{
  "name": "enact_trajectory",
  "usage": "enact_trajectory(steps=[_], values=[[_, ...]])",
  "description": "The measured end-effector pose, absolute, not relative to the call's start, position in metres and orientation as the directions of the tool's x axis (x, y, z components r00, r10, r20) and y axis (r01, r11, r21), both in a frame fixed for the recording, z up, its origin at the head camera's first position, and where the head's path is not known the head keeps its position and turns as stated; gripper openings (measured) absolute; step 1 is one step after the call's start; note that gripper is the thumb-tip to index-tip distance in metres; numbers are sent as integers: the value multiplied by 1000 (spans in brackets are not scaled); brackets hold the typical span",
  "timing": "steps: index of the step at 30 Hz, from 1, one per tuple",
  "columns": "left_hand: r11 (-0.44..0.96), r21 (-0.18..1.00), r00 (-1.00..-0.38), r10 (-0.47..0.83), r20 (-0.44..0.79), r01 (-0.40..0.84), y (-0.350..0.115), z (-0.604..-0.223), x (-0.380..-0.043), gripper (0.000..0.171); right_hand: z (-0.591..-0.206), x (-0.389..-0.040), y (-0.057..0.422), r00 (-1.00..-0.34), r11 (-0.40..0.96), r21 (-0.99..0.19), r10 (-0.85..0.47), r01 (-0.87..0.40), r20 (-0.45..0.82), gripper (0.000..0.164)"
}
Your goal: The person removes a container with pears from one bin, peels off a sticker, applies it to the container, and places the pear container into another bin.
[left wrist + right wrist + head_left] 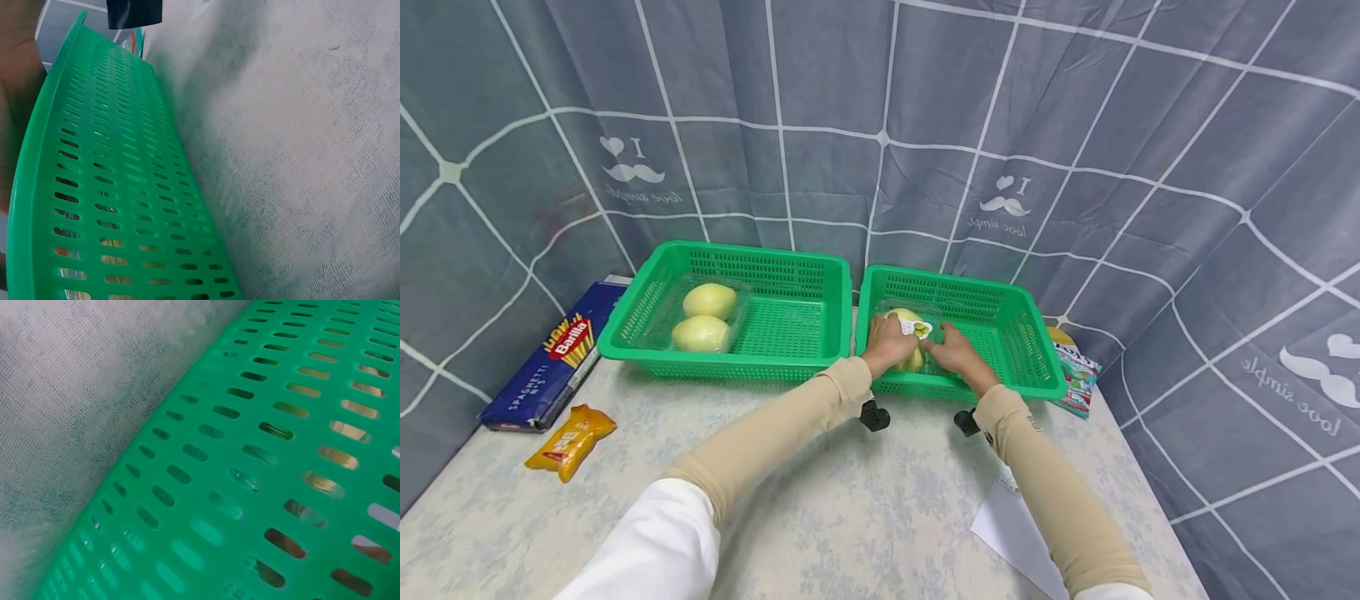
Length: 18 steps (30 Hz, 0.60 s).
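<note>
In the head view, a clear plastic pack of pale yellow oval fruit (912, 362) with a white label (917, 328) lies inside the right green basket (1045, 358). My left hand (891, 340) grips the pack's left side, covering part of the fruit. At its right side my right hand (957, 352) holds the pack, with the thumb near the label. Both wrist views look mostly at the basket's slotted outer wall; the left wrist view catches only a bit of the palm (19, 81), and the fingertips are hidden there.
A second green basket (838, 312) stands to the left, holding a clear pack with two yellow fruits (702, 333). Left of it lie a blue spaghetti box (542, 375) and an orange packet (571, 442). A colourful bag (1077, 379) and white paper (1015, 533) are on the right.
</note>
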<state>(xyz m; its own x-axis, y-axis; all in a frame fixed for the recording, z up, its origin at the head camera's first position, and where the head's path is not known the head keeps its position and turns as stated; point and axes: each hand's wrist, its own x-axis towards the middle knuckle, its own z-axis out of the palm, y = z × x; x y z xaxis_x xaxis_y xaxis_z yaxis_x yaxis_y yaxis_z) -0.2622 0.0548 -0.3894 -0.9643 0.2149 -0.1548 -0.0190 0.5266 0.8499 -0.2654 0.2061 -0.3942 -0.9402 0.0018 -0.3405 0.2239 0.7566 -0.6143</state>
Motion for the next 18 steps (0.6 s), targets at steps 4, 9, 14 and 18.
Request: enact_trajectory(steps=[4,9,14,18], values=[[511,859,-969,205,-142,-18,55,-392,-264,69,-392,-264,205,-937,768,-603,-11,215,-349,77],[478,878,-962,229,-151,-24,52,-390,-263,70,-387,-262,203,-923,782,-583,-27,220,-385,81],[382,921,-939,283,-194,-76,46,-381,-260,73,-382,-262,203,-910,809,-554,-60,197,-411,85],[323,936,-911,328,-248,-139,35,-372,-260,74,-376,-262,201,-916,818,-552,-86,159,-391,85]])
